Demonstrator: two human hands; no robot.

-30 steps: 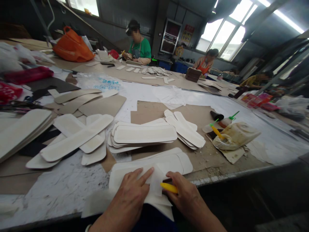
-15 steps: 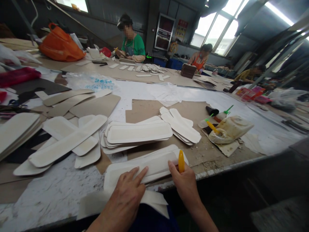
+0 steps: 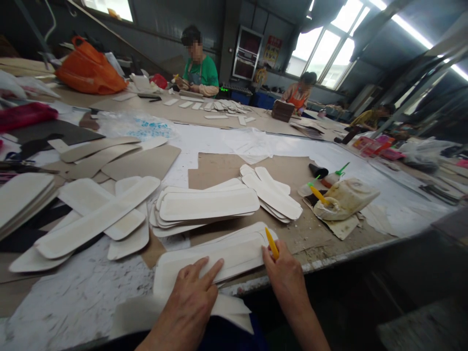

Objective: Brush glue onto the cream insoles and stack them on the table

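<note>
My left hand lies with its fingers stretched out flat on a long white padded strip at the near edge of the table. My right hand is closed round a thin yellow tool and rests against the right end of that same strip. The strip tops a small stack of like pieces. White sheets lie under my left wrist, hanging over the table edge.
More white strips sit in piles at the centre, the left and centre right. A stained glue bottle with a yellow nozzle lies to the right. Other people work at the far side. An orange bag stands far left.
The small white sheet under my hands a second ago is gone from the strip. My right hand has turned the yellow tool upright and moved to the strip's right end. My left hand stays pressed down.
</note>
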